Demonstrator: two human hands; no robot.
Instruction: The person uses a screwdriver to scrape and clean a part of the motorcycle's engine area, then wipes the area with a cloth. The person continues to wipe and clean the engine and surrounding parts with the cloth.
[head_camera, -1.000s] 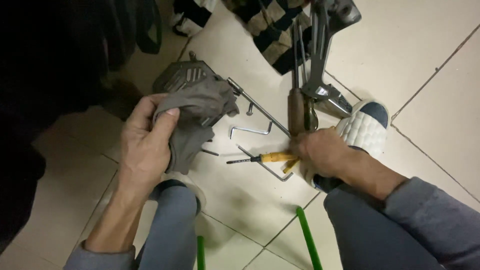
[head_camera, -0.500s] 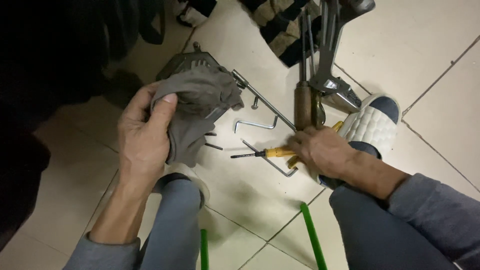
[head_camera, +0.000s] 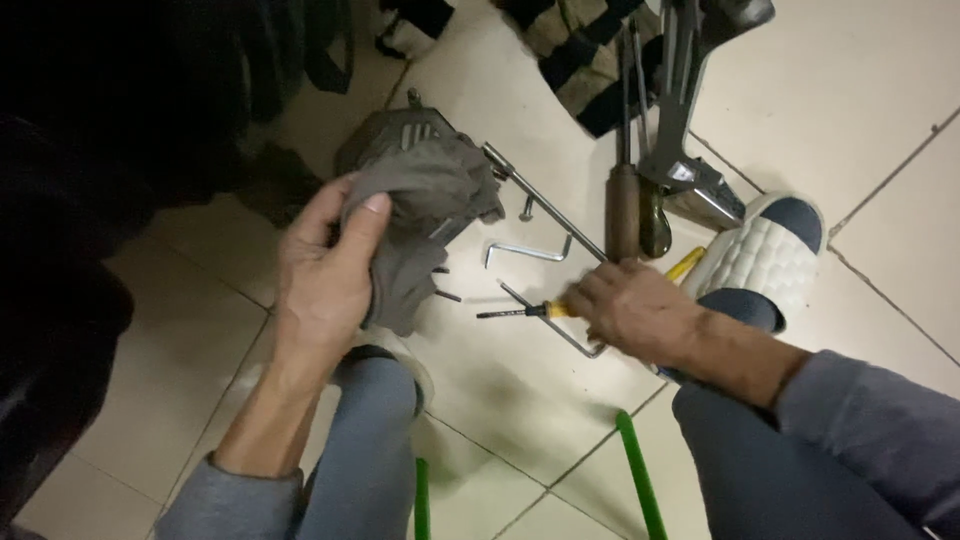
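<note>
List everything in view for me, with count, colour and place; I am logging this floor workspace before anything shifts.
crumpled grey-brown cloth: one, held in the left hand, draped over a dark ribbed casing
dark ribbed casing: one, on the floor behind the cloth
yellow-handled screwdriver: one, dark shaft, under the right hand
bent metal hex keys: at least two, silver, on the tiles at centre
long metal rod: one, silver, lying diagonally
brown-handled tools: two, upright near the slipper
white quilted slipper: one, right of centre
green bars: two, bottom edge
left hand: fingers closed on the cloth
right hand: on the screwdriver handle
</note>
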